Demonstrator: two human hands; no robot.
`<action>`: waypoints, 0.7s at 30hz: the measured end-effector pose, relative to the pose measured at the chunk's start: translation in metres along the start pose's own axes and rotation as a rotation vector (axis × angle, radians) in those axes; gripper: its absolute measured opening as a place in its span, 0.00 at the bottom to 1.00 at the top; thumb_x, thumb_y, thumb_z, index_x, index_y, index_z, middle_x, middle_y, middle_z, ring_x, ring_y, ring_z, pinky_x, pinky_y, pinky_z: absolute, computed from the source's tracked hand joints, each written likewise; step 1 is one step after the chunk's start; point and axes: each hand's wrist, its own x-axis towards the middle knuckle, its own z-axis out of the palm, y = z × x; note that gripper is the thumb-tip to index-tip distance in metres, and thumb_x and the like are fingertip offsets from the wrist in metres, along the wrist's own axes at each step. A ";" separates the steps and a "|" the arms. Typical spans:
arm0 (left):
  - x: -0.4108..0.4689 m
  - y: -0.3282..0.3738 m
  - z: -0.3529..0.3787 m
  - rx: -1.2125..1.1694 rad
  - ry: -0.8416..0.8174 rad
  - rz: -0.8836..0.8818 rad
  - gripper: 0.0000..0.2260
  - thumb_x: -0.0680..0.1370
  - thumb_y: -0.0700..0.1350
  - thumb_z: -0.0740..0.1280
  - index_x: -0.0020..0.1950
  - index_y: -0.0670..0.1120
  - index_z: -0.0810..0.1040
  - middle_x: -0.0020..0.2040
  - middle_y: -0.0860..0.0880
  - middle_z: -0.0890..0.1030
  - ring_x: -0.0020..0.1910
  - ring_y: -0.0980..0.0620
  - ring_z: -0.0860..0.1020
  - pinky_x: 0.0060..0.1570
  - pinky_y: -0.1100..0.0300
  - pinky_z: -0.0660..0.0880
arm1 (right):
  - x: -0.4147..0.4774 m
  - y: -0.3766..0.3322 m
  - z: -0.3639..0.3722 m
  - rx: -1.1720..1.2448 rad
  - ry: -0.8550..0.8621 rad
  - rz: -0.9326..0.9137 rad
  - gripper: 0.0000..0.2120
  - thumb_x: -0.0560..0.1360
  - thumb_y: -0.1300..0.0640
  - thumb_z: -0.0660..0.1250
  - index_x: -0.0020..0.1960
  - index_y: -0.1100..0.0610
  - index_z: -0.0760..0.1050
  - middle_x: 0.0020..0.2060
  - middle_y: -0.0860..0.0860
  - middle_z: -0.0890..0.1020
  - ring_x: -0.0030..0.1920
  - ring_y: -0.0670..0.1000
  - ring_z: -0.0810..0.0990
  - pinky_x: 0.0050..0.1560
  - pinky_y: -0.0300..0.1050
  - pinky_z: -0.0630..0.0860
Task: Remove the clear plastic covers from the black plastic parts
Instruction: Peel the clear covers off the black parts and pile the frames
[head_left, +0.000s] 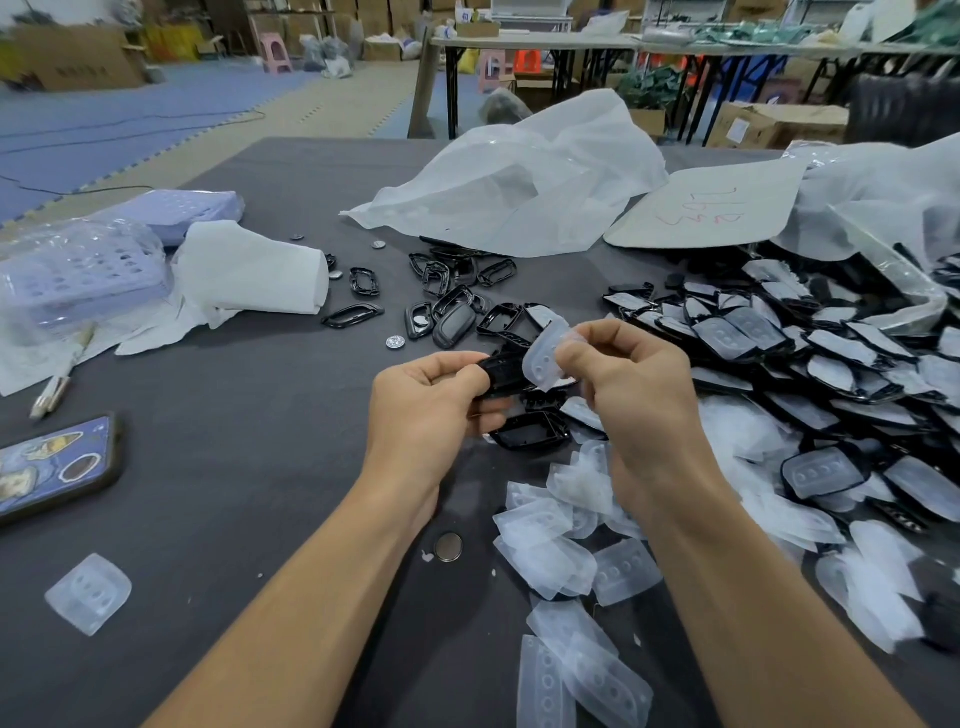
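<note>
Two hands work above the table: the left hand (441, 395) grips a glossy black plastic part (501, 375) to steady it, while the right hand (623, 374) pinches its clear dimpled plastic cover (543, 358), peeling it away

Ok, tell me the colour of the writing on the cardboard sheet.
Pinkish red writing on a pale beige sheet, seen in the head view.

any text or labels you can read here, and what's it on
Red handwriting on the cardboard sheet: upside down and scrawled, not readable.
Print on the coin cell: too small to read.
Marks on the far box: blurred.
Nothing can be quoted as it reads.
</note>
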 end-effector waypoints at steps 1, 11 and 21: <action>0.000 0.000 0.000 -0.013 -0.010 -0.011 0.07 0.79 0.33 0.67 0.49 0.41 0.84 0.40 0.45 0.88 0.39 0.46 0.88 0.34 0.62 0.82 | -0.001 0.001 0.002 0.002 0.012 -0.008 0.09 0.74 0.64 0.74 0.37 0.53 0.80 0.31 0.46 0.80 0.32 0.43 0.74 0.45 0.43 0.74; 0.001 0.003 0.000 -0.122 -0.133 -0.105 0.10 0.83 0.33 0.61 0.54 0.37 0.83 0.47 0.39 0.88 0.46 0.42 0.88 0.45 0.53 0.86 | -0.006 0.004 0.012 0.033 -0.041 0.054 0.09 0.74 0.66 0.73 0.35 0.58 0.83 0.31 0.56 0.84 0.24 0.48 0.77 0.24 0.37 0.71; -0.003 0.002 0.005 -0.225 -0.215 -0.179 0.09 0.82 0.34 0.63 0.55 0.36 0.83 0.45 0.40 0.88 0.40 0.46 0.87 0.36 0.59 0.82 | -0.014 0.022 0.024 -0.382 0.293 -0.178 0.10 0.74 0.49 0.75 0.35 0.50 0.80 0.27 0.42 0.82 0.30 0.43 0.82 0.34 0.40 0.79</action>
